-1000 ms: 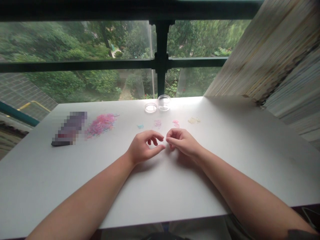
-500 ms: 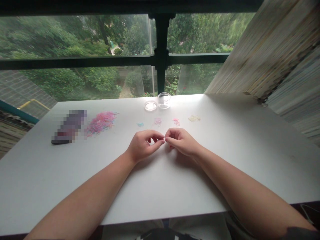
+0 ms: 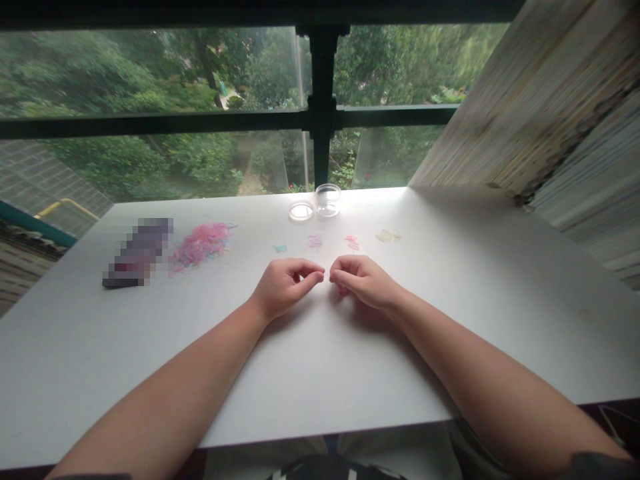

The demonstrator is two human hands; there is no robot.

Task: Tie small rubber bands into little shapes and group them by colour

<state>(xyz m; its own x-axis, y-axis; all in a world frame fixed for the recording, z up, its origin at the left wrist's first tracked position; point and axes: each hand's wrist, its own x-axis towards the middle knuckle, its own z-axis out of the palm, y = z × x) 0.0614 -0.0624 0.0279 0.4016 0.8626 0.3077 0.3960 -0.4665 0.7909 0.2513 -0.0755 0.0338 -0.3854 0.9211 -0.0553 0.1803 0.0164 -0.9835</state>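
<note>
Over the middle of the table, my left hand [image 3: 290, 285] pinches thumb and forefinger together. Facing it across a narrow gap is my right hand [image 3: 363, 283], its fingers curled and its fingertips pressed in a pinch. A faint pale trace shows between the two pinches, too small to make out. Just beyond the hands lie small heaps of thin, loop-like pieces resembling little elastic bands: a teal heap [image 3: 280, 248], a lilac heap [image 3: 315, 243], a pink heap [image 3: 352, 242] and a cream heap [image 3: 389, 235].
A large mixed pile [image 3: 204, 245] of pink, blue and purple pieces lies on the left of the white table [image 3: 280, 387], beside a blurred dark flat object [image 3: 143, 250]. A clear round container [image 3: 329, 201] and its lid [image 3: 301, 211] stand by the window. A curtain [image 3: 480, 113] hangs at right.
My left hand has drawn slightly left, widening the gap between the fingertips. My right hand stays almost where it was, and both remain pinched.
</note>
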